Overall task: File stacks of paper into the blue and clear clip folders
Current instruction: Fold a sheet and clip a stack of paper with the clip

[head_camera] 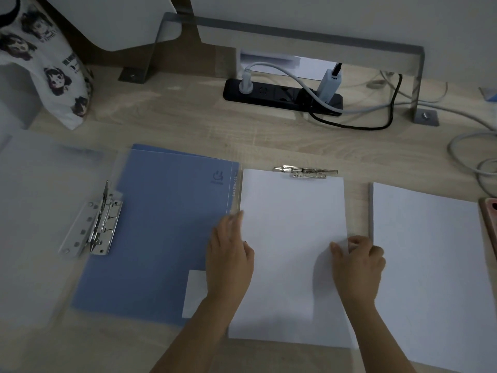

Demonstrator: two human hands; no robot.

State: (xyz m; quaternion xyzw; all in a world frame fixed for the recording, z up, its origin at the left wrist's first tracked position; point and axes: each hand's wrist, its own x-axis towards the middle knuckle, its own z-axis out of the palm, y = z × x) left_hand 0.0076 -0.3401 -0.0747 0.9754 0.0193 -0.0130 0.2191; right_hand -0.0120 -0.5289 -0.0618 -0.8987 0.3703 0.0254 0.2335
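Just left of the blue clip folder lies the clear clip folder, its metal clip overlapping the blue folder's left edge. At the blue folder's right edge the left hand lies flat, fingers straight and pressed together, against the left side of a paper stack. Further right of the blue folder, the right hand pinches that stack's right edge, thumb on top, and a second paper stack lies beyond.
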